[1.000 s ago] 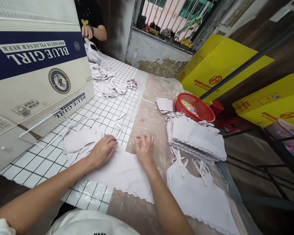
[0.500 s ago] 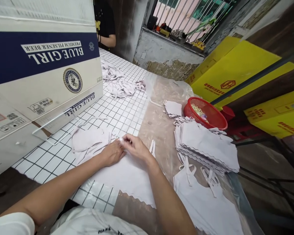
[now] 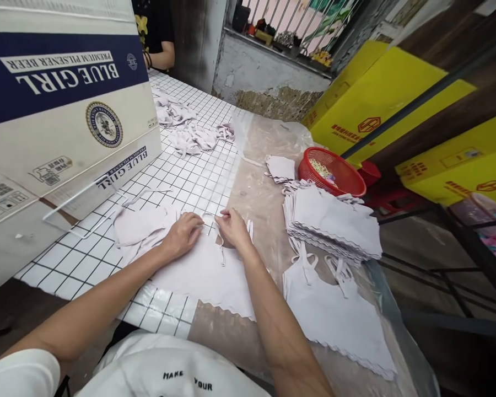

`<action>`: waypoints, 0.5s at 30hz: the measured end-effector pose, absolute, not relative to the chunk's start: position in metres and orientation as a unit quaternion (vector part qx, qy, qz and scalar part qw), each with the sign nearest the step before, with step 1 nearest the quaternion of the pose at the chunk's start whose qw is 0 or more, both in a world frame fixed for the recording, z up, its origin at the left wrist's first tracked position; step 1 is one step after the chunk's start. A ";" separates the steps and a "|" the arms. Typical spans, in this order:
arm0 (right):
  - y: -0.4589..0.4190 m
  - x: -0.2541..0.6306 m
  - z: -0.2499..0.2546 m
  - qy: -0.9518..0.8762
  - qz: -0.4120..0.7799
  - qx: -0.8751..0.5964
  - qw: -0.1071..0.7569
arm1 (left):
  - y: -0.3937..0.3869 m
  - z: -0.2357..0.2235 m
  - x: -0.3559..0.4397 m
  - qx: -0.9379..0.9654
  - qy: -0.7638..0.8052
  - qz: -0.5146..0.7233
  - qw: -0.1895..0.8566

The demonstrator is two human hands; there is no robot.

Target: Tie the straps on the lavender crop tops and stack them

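Note:
A pale camisole top (image 3: 204, 278) with a wavy hem lies flat in front of me. Its thin strap (image 3: 209, 215) forms a small arch between my two hands. My left hand (image 3: 184, 234) rests on the garment's upper left, fingers curled and closed at one end of the strap. Thumb and forefinger of my right hand (image 3: 232, 227) pinch the strap's other side; a short strap end dangles below it. Touching the camisole on the left is a loose heap of the same pale fabric (image 3: 143, 226).
A large beer carton (image 3: 70, 110) stands at left, with a white wire frame by it. Fabric strips (image 3: 194, 138) lie farther back. At right are stacked pale pieces (image 3: 334, 220), more camisoles (image 3: 334, 303) and a red basket (image 3: 347, 176). A person (image 3: 159, 38) is at the far side.
My hands, earlier together, have moved apart, with the strap now showing between them. My right hand has shifted right and away from the left. The camera view has shifted slightly.

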State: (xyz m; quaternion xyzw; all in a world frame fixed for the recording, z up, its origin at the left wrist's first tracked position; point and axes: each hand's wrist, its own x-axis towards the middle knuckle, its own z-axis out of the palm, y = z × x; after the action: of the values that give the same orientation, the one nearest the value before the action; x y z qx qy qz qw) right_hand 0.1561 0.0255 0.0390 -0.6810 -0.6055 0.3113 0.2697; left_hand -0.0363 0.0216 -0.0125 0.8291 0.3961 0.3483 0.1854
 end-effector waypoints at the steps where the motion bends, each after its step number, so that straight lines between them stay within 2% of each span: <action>1: 0.035 0.153 0.037 -0.624 0.285 -0.685 0.245 | 0.024 -0.011 -0.037 0.815 0.423 0.349 0.188; 5: 0.051 0.138 0.034 -0.702 0.215 -0.661 0.157 | 0.038 -0.010 -0.034 0.788 0.498 0.306 0.196; 8: 0.046 0.133 0.042 -0.723 0.229 -0.635 0.148 | 0.048 -0.009 -0.027 0.786 0.503 0.288 0.216; 10: 0.039 0.136 0.049 -0.711 0.303 -0.610 0.177 | 0.053 -0.006 -0.023 0.787 0.495 0.286 0.231; 13: 0.027 0.145 0.056 -0.616 0.509 -0.560 0.218 | 0.057 -0.001 -0.023 0.788 0.482 0.289 0.250; 15: 0.020 0.152 0.057 -0.531 0.622 -0.534 0.214 | 0.058 0.001 -0.026 0.784 0.469 0.297 0.276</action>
State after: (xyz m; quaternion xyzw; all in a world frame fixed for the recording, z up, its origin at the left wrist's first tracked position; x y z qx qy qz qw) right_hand 0.1525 0.0203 0.0565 -0.5339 -0.5314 0.6218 0.2143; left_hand -0.0265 0.0579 0.0008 0.7842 0.4694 0.2974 0.2762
